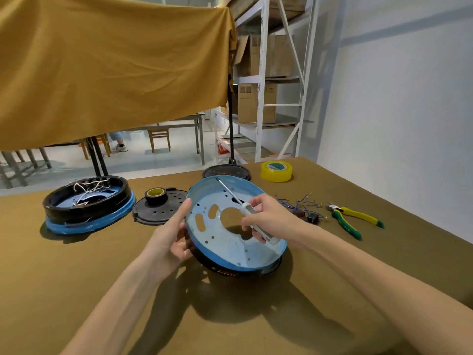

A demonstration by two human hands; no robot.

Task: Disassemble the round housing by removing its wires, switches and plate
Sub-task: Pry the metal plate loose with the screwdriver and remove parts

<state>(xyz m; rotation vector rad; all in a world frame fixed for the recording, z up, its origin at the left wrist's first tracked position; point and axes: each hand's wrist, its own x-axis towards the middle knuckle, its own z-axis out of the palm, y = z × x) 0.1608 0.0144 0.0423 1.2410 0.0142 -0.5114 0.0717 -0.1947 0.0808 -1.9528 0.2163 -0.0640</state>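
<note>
The round housing sits tilted up near the middle of the surface, its pale blue inside facing the camera — holes and one big round cutout showing in its floor. The left hand holds its left rim, thumb stretched up along the edge, fingers curled behind. The right hand grips a white-handled screwdriver, fingers wrapped round the handle, the thin shaft pointing up and away across the housing's far rim. To the right lies a loose tangle of wires with small black switches, and just beyond them yellow-and-green pliers near the right edge. A yellow tape roll stands toward the far edge. Over by the left edge rests a second housing — black ring on a blue base, white wires inside. Between the two lies a black perforated plate with a dark tape roll on it.
</note>
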